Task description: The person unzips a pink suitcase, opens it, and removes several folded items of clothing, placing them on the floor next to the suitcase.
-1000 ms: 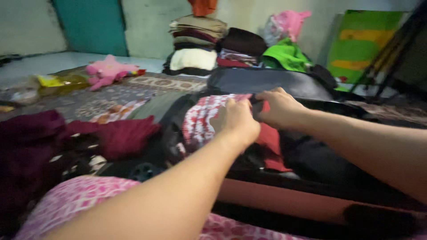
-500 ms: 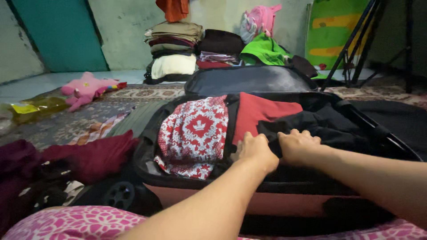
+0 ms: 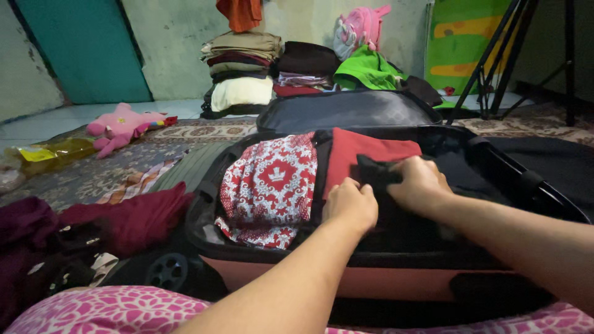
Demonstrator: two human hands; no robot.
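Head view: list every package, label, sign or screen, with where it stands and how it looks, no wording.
Yellow crinkled plastic packet: far left on the patterned rug, lying flat, glossy, beside the pink plush toy.
Green and yellow printed panel: leaning upright against the back wall at right, behind the black tripod legs.
No screens or labels can be made out.
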